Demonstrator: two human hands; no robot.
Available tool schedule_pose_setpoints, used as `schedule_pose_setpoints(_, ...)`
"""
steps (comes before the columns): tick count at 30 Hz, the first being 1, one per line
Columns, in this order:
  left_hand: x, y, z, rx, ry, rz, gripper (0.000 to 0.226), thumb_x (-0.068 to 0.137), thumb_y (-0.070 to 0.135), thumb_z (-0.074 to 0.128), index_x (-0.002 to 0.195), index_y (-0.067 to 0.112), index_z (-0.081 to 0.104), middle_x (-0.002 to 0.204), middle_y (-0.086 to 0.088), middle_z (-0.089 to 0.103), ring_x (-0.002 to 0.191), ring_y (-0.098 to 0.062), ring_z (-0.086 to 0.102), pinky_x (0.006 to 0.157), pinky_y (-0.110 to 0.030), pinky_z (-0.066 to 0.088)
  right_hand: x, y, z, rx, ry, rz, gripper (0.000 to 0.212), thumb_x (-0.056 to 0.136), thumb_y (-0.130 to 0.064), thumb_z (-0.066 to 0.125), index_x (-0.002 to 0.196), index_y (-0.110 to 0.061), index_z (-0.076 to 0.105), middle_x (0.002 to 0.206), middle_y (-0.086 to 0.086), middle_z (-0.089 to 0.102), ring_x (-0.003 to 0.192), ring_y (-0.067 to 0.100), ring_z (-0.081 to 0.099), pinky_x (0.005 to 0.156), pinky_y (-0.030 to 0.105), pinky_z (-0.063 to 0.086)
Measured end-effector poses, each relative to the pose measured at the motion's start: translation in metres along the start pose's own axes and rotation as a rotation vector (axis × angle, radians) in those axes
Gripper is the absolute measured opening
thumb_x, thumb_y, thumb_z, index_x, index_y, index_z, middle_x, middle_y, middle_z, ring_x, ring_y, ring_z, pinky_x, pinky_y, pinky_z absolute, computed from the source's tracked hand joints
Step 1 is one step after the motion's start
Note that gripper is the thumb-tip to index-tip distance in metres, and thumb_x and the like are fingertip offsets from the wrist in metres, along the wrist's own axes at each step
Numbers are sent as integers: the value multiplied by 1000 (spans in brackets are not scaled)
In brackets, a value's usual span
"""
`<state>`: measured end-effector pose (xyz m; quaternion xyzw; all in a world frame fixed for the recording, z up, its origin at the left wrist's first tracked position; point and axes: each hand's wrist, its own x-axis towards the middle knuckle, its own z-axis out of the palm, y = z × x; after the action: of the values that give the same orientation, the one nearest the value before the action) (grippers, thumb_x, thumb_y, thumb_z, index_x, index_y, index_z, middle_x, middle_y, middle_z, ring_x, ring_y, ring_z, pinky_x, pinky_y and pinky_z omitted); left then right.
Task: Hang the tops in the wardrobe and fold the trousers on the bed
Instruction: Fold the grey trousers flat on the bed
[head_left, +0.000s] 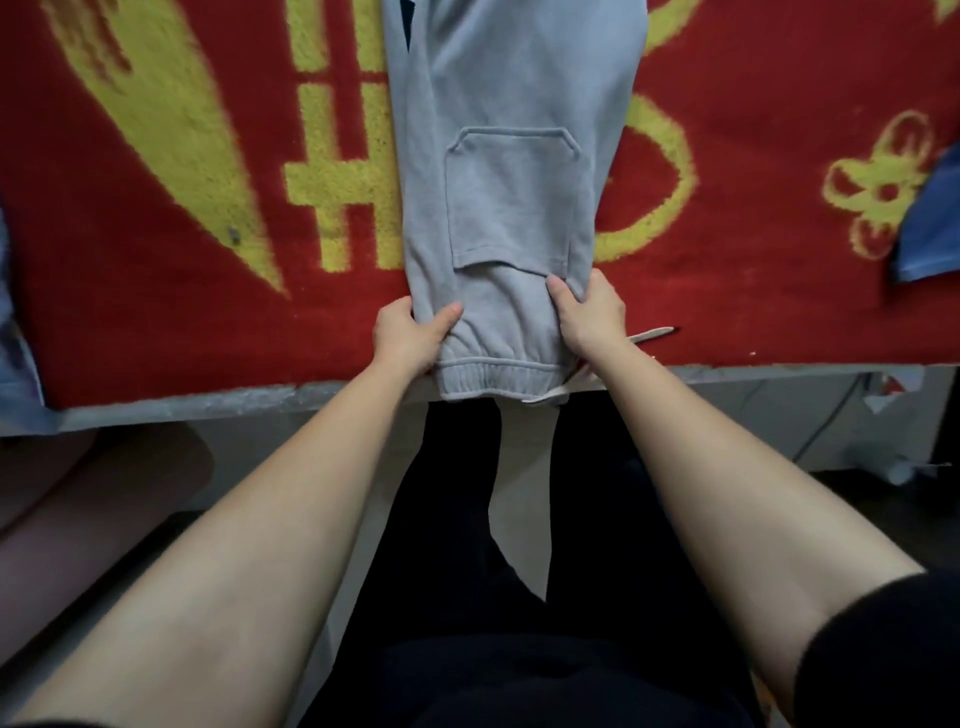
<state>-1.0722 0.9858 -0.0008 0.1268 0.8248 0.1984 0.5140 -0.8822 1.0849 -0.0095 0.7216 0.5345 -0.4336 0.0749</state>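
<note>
Though already doubled leg over leg, to be recorded as only part-folded: grey sweatpants (519, 104) laid lengthwise on the red and yellow blanket (156, 234) of the bed (182, 402), patch pocket (514, 197) uppermost, elastic waistband (498, 374) at the near edge and slightly overhanging it, far end out of view at the top. Step in hand judged to be the crosswise fold. To do it well: lift both sides level, carry the waist end away towards the leg ends, set edge on edge, then smooth flat from the crease outward. Tuck in the off-white drawstring (649, 335), straying out to the right, before closing the fold. Guard against the cloth sliding off the bed edge while lifting. Left grip (413, 332): closed on the left edge of the sweatpants just above the waistband, thumb on top, fingers out of sight beneath. Right grip (589, 312): closed likewise on the right edge, thumb pressed on top beside the pocket's lower corner, fingers hidden under the cloth. No other hold by either. Also noted: blue garment (930, 223) well apart at the right margin, untouched. Wardrobe not in view, so tops unassessed.
</note>
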Motion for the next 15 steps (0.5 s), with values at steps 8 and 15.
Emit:
schedule_pose_setpoints(8, -32, -43, 14, -27, -49, -129, 36, 78, 30, 80, 103, 4, 72, 102, -11, 74, 95, -23, 69, 89, -45, 55, -31, 40, 0, -14, -131, 67, 38, 97, -37, 57, 121, -8, 60, 124, 15, 64, 118, 35, 56, 94, 33, 41)
schedule_pose_setpoints(15, -32, -30, 21, 88, -21, -162, 54, 75, 39, 80, 115, 5, 65, 115, -13, 69, 108, -27, 64, 94, -43, 51, -19, 31, -18, -23, -198, 166, 54, 86, -33, 67, 131, -8, 52, 131, 13, 59, 123, 32, 54, 104, 41, 43)
